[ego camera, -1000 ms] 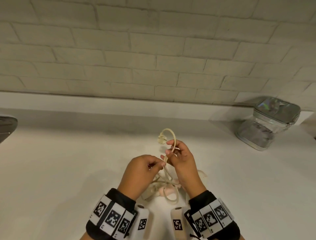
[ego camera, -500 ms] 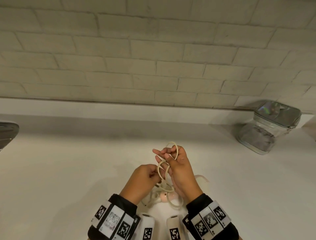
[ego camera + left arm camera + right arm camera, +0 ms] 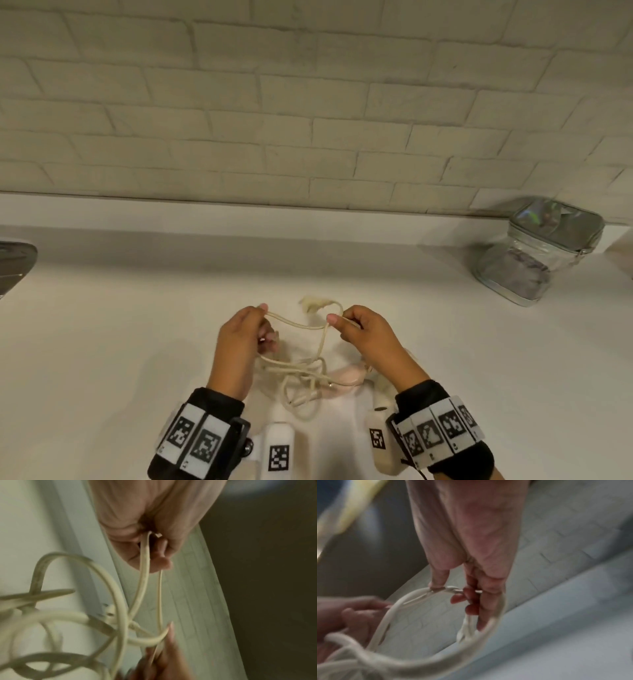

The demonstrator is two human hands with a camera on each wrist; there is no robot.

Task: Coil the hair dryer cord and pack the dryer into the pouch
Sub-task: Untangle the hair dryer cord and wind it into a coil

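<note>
A cream cord (image 3: 297, 323) is stretched between my two hands above the white counter (image 3: 102, 342). My left hand (image 3: 247, 329) pinches one end of that span; in the left wrist view the cord (image 3: 143, 566) runs out from between its curled fingers. My right hand (image 3: 356, 326) pinches the other end, with the plug (image 3: 314, 303) sticking up just behind it; the right wrist view shows the cord (image 3: 412, 595) held at its fingertips. Loose loops hang down onto the pale pink hair dryer (image 3: 346, 378), which lies on the counter between my wrists. The clear silver-edged pouch (image 3: 541, 250) stands at the far right.
A brick wall (image 3: 308, 102) closes the back of the counter behind a low ledge. A grey metallic object (image 3: 13, 263) pokes in at the left edge. The pouch leans against the ledge.
My hands were together over a small upright loop of cord; they have moved apart sideways, drawing a length of cord out between them. The plug now shows behind the right hand.
</note>
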